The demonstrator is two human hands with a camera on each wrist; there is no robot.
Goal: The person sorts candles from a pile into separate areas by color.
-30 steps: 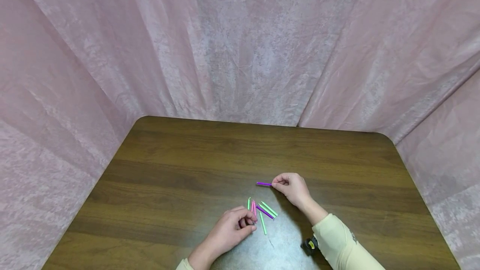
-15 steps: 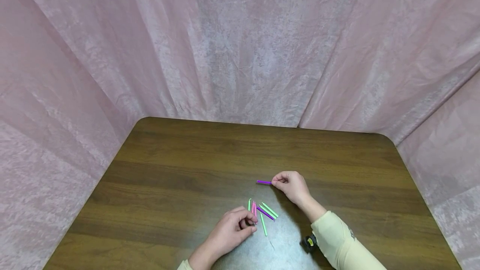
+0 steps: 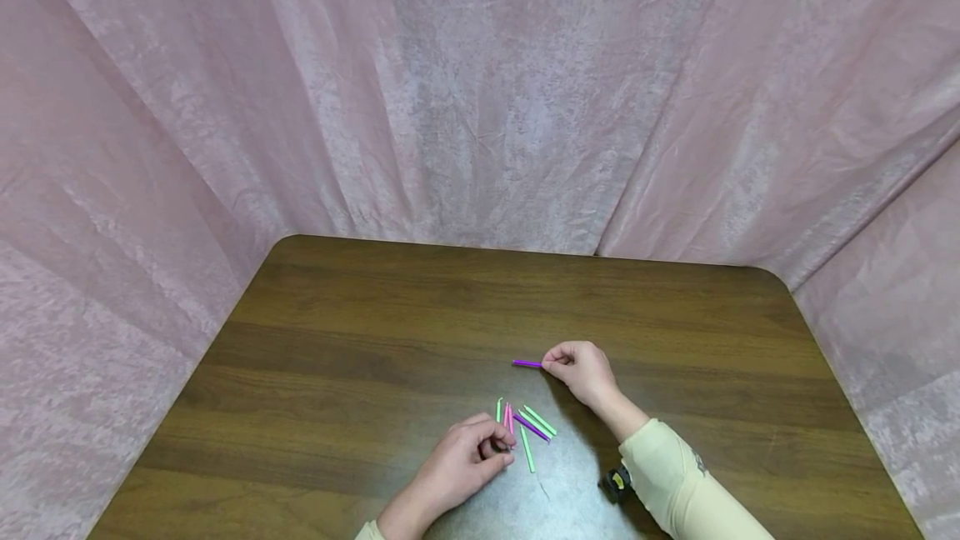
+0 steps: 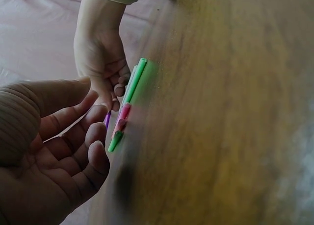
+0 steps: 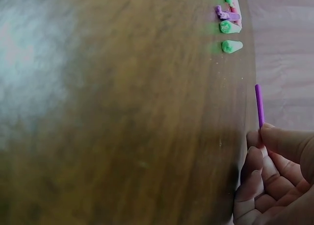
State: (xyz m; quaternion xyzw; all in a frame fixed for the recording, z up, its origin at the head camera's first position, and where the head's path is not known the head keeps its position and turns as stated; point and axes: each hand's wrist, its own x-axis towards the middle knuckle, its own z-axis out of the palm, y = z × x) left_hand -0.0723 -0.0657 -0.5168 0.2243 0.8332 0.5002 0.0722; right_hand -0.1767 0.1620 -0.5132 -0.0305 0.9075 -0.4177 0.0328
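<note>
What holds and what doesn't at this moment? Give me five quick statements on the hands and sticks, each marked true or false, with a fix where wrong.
1. The right hand pinches a purple stick. True.
2. The left hand grips a green stick. False: no stick shows in its grip.
3. In the head view, a second purple stick lies to the right of the pink sticks. True.
4. The pink sticks lie closer to the right hand than to the left. False: they are by the left hand's fingertips.
5. The table is white. False: it is brown, with wood grain.
</note>
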